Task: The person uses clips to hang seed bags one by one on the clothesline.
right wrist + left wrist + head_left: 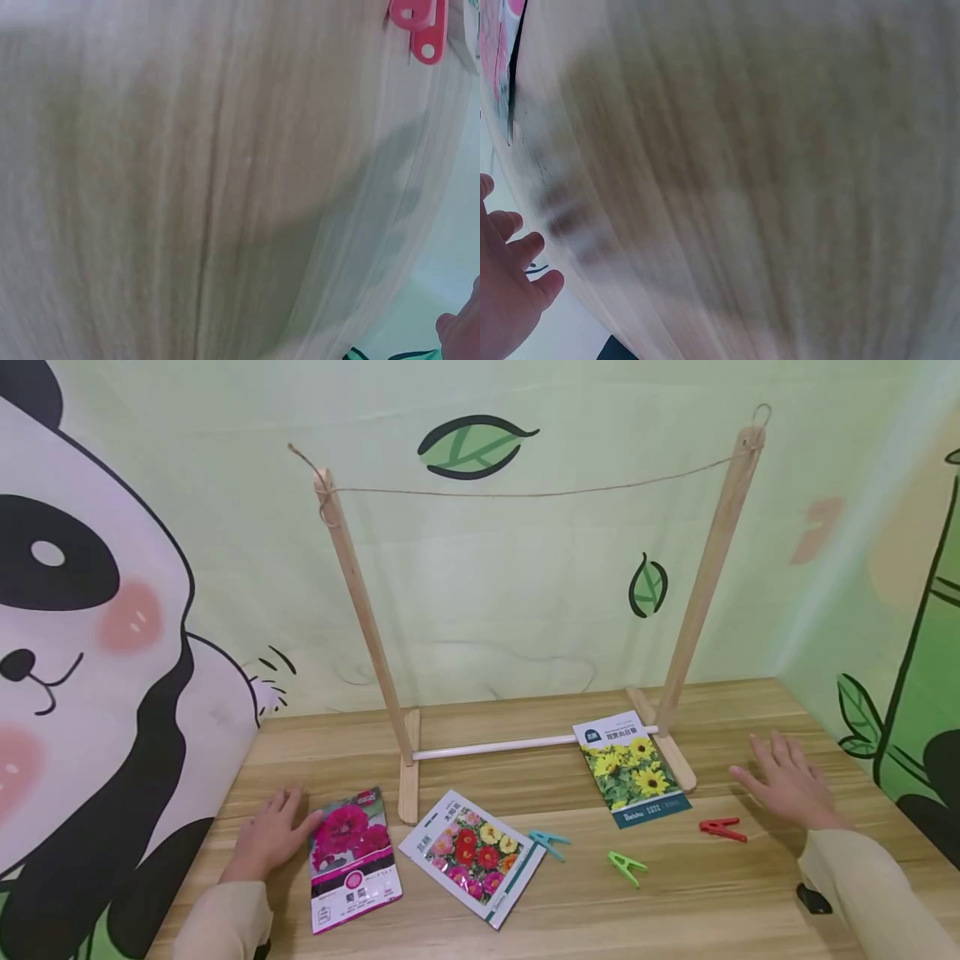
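My left hand [272, 833] is at the table's left side, fingers relaxed, its thumb by the edge of a magenta-flower seed packet [355, 860]. In the left wrist view the fingers [526, 251] are spread and hold nothing. My right hand [792, 783] lies at the right with fingers spread, nearest to a red clothespin [723, 829]. Right of the magenta packet lies a seed packet with mixed flowers [474, 858]. A blue clothespin [550, 842] touches its right corner, and a green clothespin [627, 867] lies farther right. A sunflower seed packet [632, 768] leans on the white rod.
A wooden frame stands at the back, with a left post [363, 618], a right post [708, 585] and flat feet. Twine [525, 494] sags between the post tops. The white rod [495, 747] joins the posts low down. A printed panda backdrop [525, 593] rises behind the table [570, 918].
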Demonstrator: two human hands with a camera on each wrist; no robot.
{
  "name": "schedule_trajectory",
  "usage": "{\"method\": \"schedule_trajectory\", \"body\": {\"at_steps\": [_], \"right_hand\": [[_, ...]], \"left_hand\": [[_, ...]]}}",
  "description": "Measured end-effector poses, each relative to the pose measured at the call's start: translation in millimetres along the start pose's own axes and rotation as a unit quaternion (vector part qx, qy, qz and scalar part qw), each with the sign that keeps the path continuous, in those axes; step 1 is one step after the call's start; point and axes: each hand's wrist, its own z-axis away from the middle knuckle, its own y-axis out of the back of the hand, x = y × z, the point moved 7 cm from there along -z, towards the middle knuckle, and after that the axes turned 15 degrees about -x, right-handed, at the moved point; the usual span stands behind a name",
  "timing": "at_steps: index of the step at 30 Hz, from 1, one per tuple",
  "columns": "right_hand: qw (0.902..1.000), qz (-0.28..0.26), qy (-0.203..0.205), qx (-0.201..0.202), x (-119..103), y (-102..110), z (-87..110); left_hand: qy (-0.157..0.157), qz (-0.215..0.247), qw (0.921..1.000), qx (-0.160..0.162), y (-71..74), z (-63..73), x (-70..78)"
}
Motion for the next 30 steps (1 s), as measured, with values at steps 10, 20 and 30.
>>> {"method": "schedule_trajectory", "body": {"at_steps": [10, 20, 30], "right_hand": [[0.9994, 0.008, 0.027, 0.017, -18.9, 5.1, 0.4], [0.9992, 0.005, 0.036, 0.016, -32.9, 6.0, -1.9], [0.9988, 0.013, 0.045, 0.015, -45.3, 6.3, -3.6]], "left_hand": [[-0.019, -0.004, 0.9995, 0.024, 2.6, 3.3, 0.0], [-0.008, 0.006, 0.9996, 0.026, 5.3, 7.0, -3.0], [-0.018, 0.019, 0.999, 0.038, 5.8, 10.0, -1.6]]}}
